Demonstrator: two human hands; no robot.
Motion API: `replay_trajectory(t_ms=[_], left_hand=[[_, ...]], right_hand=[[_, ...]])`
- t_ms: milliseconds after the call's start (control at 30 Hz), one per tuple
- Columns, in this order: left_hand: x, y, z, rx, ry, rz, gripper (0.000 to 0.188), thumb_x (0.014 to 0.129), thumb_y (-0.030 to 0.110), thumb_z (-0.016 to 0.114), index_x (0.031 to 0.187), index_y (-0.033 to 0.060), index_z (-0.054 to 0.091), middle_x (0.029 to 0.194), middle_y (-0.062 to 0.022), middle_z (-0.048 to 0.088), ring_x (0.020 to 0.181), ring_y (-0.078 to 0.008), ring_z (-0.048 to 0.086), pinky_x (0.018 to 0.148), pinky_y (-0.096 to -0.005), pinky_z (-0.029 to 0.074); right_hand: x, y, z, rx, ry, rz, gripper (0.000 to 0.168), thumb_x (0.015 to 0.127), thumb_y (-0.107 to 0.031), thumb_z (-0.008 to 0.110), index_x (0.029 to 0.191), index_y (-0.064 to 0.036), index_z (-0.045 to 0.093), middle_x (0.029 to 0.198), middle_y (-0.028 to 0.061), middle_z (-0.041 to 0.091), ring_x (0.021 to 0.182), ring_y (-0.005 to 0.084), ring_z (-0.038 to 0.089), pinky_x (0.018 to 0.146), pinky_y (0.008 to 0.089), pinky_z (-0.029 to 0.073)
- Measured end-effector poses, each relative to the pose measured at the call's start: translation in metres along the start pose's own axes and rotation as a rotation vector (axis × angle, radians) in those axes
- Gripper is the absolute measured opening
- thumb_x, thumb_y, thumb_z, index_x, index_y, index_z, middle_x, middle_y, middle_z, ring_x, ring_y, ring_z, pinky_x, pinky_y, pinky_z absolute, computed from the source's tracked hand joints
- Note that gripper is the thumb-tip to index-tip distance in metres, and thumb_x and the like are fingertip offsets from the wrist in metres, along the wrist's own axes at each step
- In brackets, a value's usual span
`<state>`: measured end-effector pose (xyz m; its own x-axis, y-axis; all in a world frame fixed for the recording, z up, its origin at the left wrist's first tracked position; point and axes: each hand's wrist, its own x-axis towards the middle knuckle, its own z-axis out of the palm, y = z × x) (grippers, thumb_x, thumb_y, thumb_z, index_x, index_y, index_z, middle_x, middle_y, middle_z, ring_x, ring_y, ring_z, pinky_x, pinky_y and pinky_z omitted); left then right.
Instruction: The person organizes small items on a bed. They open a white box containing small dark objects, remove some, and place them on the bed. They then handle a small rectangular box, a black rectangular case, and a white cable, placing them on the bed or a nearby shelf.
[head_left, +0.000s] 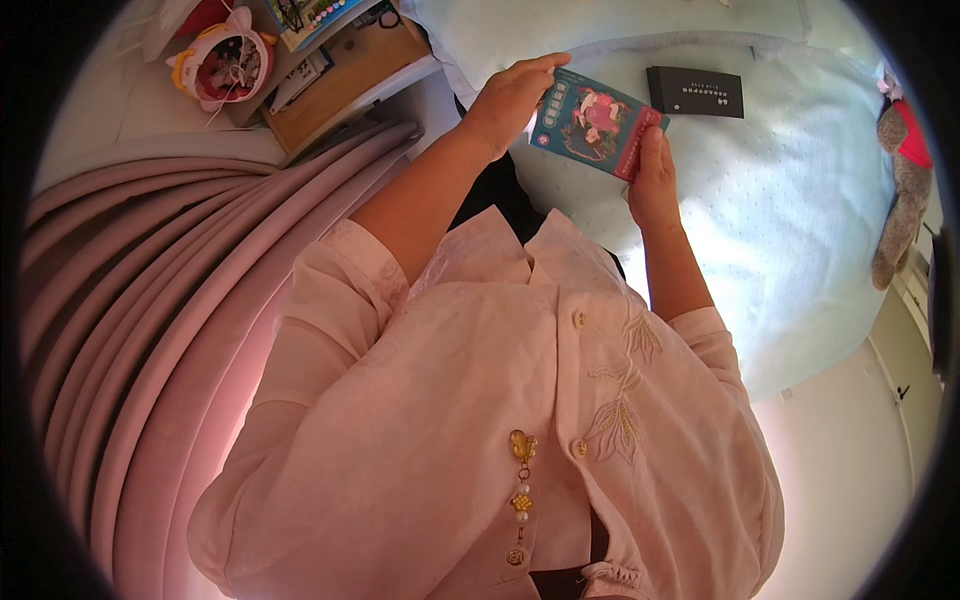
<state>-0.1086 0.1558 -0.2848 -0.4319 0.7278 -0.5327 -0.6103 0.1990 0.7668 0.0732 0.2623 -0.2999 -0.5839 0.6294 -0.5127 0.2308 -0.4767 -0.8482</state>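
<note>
A flat teal-and-red printed box (596, 124) with an illustrated figure and writing is held up over the bed, tilted. My left hand (514, 105) grips its left end, fingers reaching over the far corner. At its lower right corner, my right hand (654, 176) pinches the red band, thumb on the printed face. Both palms hide parts of the edges, and the underside is out of sight. Just beyond my right hand, a black flat box (696, 92) bearing small pale writing lies on the pale blue bedcover (780, 225).
Pink curtains (187, 247) hang along the left. A shelf unit (352, 90) with papers and small items stands at upper left, beside a white animal-shaped container (225, 64). A grey plush toy (900, 172) in red is at the bed's right edge. Further right is a door (911, 345).
</note>
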Motion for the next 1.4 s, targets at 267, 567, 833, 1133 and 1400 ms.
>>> replay_trajectory(t_ms=[267, 567, 833, 1133, 1400], left_hand=[[-0.004, -0.001, 0.006, -0.076, -0.038, 0.072, 0.043, 0.095, 0.026, 0.040, 0.132, 0.0055, 0.040, 0.118, -0.0050, 0.052, 0.104, -0.0101, 0.050, 0.091, -0.0226, 0.039], [0.005, -0.023, -0.003, 0.206, -0.020, 0.251, 0.051, 0.095, 0.041, 0.036, 0.133, 0.0064, 0.038, 0.130, -0.0068, 0.044, 0.111, -0.0110, 0.047, 0.094, -0.0238, 0.037], [0.004, -0.006, -0.008, 0.132, -0.102, 0.259, 0.059, 0.093, 0.051, 0.029, 0.132, 0.0067, 0.039, 0.131, -0.0109, 0.042, 0.115, -0.0164, 0.045, 0.098, -0.0261, 0.035], [0.006, -0.013, -0.012, 0.275, -0.043, 0.304, 0.049, 0.095, 0.041, 0.036, 0.128, 0.0062, 0.044, 0.124, -0.0089, 0.050, 0.107, -0.0122, 0.050, 0.091, -0.0234, 0.040], [0.008, -0.019, -0.013, 0.373, 0.009, 0.430, 0.043, 0.096, 0.036, 0.038, 0.126, 0.0057, 0.046, 0.120, -0.0081, 0.052, 0.105, -0.0129, 0.050, 0.092, -0.0236, 0.038]], right_hand=[[-0.001, -0.014, 0.004, -0.158, -0.005, 0.005, 0.045, 0.095, -0.042, 0.035, 0.117, -0.004, 0.048, 0.104, 0.0040, 0.056, 0.091, 0.0097, 0.052, 0.083, 0.0242, 0.041], [0.002, -0.008, 0.002, -0.022, -0.041, 0.099, 0.049, 0.094, -0.046, 0.036, 0.119, -0.005, 0.047, 0.108, 0.0043, 0.056, 0.094, 0.0105, 0.052, 0.085, 0.0245, 0.039], [0.002, -0.029, 0.015, 0.011, -0.022, 0.141, 0.053, 0.093, -0.050, 0.036, 0.114, -0.004, 0.051, 0.102, 0.0040, 0.056, 0.091, 0.0103, 0.050, 0.085, 0.0255, 0.039], [0.010, -0.025, 0.006, 0.054, -0.127, 0.143, 0.052, 0.093, -0.047, 0.038, 0.116, -0.002, 0.051, 0.104, 0.0039, 0.057, 0.093, 0.0096, 0.051, 0.086, 0.0252, 0.039], [0.014, -0.018, 0.007, 0.107, -0.088, 0.163, 0.052, 0.094, -0.045, 0.037, 0.120, -0.001, 0.048, 0.112, 0.0068, 0.055, 0.100, 0.0125, 0.051, 0.090, 0.0271, 0.038]])
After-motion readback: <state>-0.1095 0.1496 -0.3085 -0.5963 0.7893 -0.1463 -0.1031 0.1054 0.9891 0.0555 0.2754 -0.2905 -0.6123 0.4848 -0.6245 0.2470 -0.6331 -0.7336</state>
